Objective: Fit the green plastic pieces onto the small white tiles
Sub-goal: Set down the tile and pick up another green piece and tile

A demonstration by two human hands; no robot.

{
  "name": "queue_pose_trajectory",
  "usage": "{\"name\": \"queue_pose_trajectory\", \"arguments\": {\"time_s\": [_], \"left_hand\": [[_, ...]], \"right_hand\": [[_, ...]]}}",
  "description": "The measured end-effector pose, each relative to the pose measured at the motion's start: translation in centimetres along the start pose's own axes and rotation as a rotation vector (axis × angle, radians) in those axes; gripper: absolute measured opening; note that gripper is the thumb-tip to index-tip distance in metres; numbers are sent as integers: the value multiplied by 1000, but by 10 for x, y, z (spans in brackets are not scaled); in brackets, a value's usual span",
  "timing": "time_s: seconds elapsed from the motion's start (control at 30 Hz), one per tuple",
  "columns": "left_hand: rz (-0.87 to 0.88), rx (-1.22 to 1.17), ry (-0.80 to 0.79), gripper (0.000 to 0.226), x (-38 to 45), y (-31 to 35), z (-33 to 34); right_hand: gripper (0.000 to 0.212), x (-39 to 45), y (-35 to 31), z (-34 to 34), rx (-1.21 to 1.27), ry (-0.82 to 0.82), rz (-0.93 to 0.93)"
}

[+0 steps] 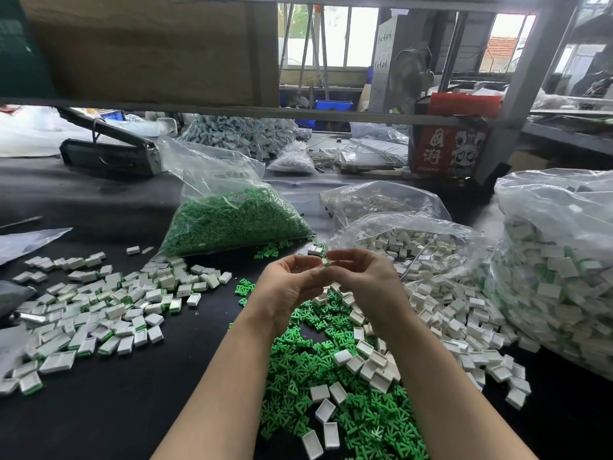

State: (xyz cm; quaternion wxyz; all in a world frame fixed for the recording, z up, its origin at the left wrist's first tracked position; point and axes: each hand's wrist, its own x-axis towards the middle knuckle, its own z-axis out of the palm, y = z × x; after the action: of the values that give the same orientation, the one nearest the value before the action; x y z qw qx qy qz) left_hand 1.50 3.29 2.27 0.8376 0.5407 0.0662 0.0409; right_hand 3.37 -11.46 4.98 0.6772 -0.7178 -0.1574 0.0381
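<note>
White square tile (325, 262) pinched between both grips: left hand (292, 283), right hand (365, 277).

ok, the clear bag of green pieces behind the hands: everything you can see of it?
The bag of green pieces is thin, clear, crinkled plastic, lying slumped on the dark table beyond both hands. Small bright green plastic pieces fill its lower part in a wedge-shaped heap; the top is loose and empty, standing up crumpled. A small pale label shows through near the heap's top. Loose green pieces and white tiles lie at its front edge. Neither hand touches it.
</note>
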Motion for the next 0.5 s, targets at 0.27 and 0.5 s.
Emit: {"name": "queue_pose_trajectory", "arguments": {"time_s": [0.27, 0.5], "left_hand": [[21, -90, -32, 44, 5, -4, -2], [-12, -205, -60, 23, 4, -2, -2]], "right_hand": [[26, -2, -3, 0, -155, 28, -139], [28, 0, 1, -8, -143, -32, -184]]}}
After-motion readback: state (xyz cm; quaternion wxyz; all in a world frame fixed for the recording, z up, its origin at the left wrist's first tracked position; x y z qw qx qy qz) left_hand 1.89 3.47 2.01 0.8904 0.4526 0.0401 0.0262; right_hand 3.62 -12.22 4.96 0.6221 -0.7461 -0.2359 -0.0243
